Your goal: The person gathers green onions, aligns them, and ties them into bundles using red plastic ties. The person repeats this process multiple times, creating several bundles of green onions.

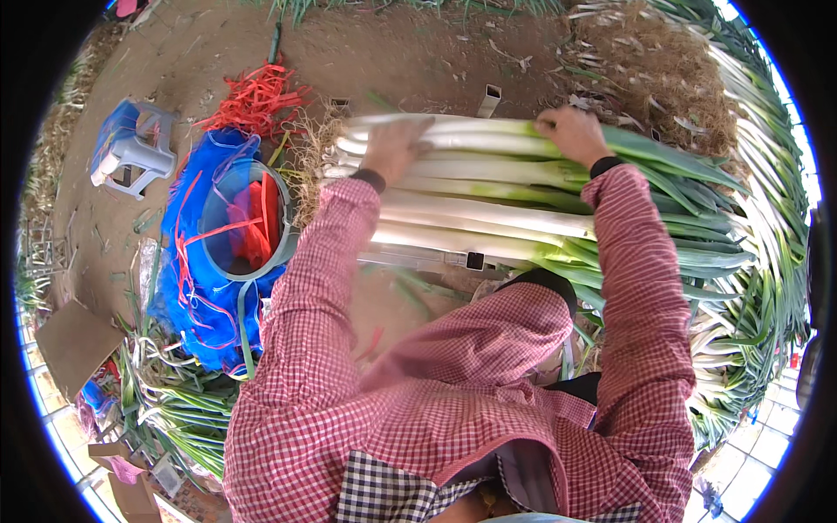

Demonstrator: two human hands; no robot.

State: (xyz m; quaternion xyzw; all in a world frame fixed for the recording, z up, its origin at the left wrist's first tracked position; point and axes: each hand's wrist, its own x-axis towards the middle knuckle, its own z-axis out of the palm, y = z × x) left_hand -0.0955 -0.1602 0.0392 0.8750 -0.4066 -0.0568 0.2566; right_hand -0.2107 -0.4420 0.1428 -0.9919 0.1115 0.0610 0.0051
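A row of long leeks or large green onions [484, 171] lies side by side before me, roots to the left and green leaves to the right, on a metal frame [425, 257]. My left hand [394, 147], somewhat blurred, rests over the white stalks near the root end. At the far edge of the row, my right hand [574, 133] has its thumb and fingers bent at the top stalk, where white turns green. Whether either hand grips a stalk is not clear. The hairy roots [314, 163] stick out left of my left hand.
Left of the row stands a bucket [288, 225] with red strips inside, amid blue bags [186, 261]. Red ribbons [258, 98] lie beyond it. A plastic stool [147, 147] stands farther left. Leeks [752, 196] are heaped along the right, with cut roots [667, 85] beside them.
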